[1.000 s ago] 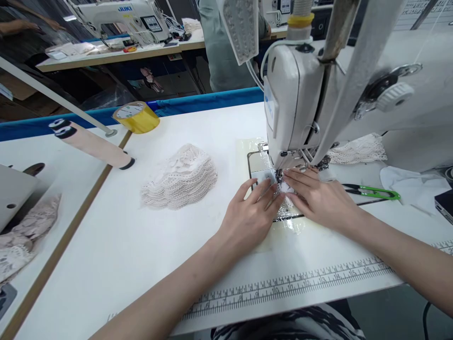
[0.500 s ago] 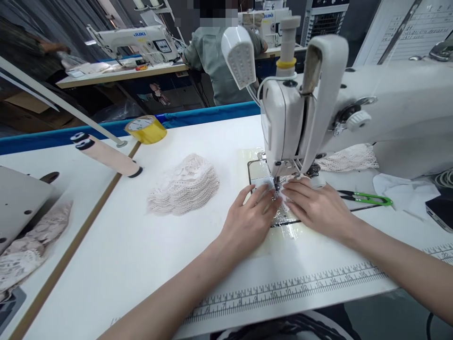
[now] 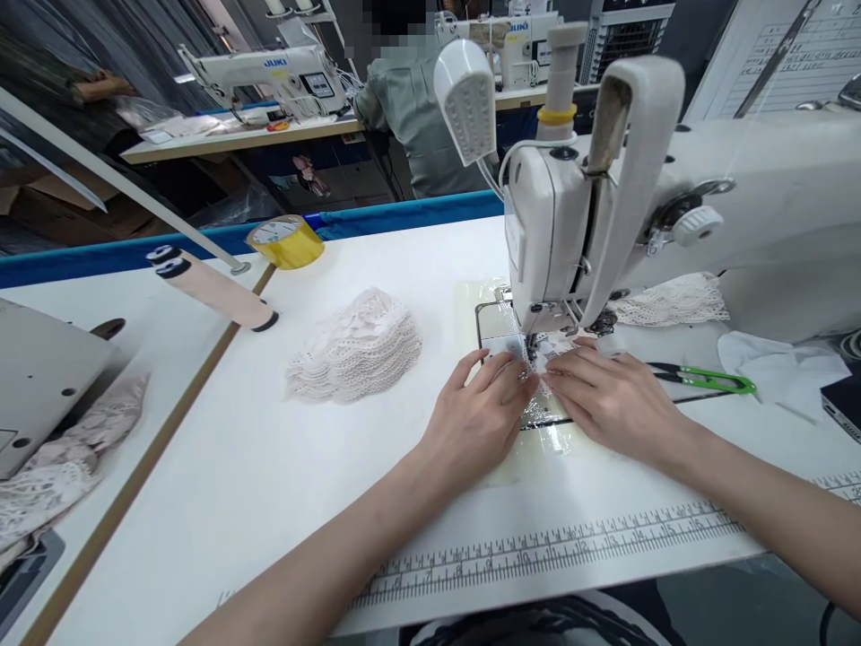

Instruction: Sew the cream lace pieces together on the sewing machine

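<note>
A small piece of white lace (image 3: 555, 346) lies under the presser foot (image 3: 531, 345) of the white sewing machine (image 3: 548, 238). My left hand (image 3: 479, 404) rests on the needle plate left of the foot, its fingers bent and its fingertips pressed together at the lace's near edge. From the right, my right hand (image 3: 615, 395) keeps its closed fingers on the same lace, partly covering it. Both sets of fingertips are close to the needle and almost meet. Much of the lace is hidden beneath the fingers.
Left of the machine lies a stack of lace pieces (image 3: 360, 350). Behind it are yellow tape (image 3: 286, 242) and a pink thread cone (image 3: 215, 292). Green thread snips (image 3: 713, 379) and more lace (image 3: 673, 301) lie right. A ruler strip (image 3: 538, 561) edges the table. A person (image 3: 417, 117) sits beyond.
The whole view has shifted slightly, moving most things a little to the right. My right fingers have shifted slightly around the lace; both hands remain by the presser foot.
</note>
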The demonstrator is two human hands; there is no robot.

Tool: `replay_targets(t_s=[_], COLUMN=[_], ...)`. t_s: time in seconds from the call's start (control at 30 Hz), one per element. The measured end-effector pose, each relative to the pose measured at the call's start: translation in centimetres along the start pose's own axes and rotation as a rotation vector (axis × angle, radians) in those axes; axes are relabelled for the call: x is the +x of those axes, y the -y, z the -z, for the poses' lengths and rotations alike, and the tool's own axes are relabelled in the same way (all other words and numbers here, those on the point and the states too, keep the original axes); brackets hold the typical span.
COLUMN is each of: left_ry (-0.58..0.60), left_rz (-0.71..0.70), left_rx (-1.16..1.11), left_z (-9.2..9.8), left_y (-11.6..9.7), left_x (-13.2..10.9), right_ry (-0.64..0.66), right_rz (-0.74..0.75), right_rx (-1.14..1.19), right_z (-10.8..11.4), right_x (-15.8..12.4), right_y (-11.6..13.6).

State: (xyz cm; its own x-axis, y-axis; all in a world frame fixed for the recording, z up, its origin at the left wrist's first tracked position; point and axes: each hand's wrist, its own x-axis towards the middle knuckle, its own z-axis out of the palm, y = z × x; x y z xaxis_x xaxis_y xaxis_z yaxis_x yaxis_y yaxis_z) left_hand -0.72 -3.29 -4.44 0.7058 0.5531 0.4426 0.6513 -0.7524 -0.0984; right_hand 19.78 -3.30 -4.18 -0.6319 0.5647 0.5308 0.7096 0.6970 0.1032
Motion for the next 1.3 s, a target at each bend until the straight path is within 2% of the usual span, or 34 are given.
replay_targets(t_s=[0.43,0.77,1.3], left_ry=[0.015,-0.013,-0.017], left_rz=[0.034,-0.009,0.046], left_rx=[-0.018,0.061,0.037], left_z=[-0.25,0.25,0.12], left_y=[0.45,-0.08,0.15], left_x=[0.25,0.09,0.35], right_ry=[0.011,0.008,0.036], right_rz=[-0.010,-0.023,-0.036], right_rx=[-0.032,0.112,0.093], right_z=[-0.23,-0.19,-0.40], right_x=[0.09,-0.28,-0.11], right_y=[-0.20,-0.18,-0.23])
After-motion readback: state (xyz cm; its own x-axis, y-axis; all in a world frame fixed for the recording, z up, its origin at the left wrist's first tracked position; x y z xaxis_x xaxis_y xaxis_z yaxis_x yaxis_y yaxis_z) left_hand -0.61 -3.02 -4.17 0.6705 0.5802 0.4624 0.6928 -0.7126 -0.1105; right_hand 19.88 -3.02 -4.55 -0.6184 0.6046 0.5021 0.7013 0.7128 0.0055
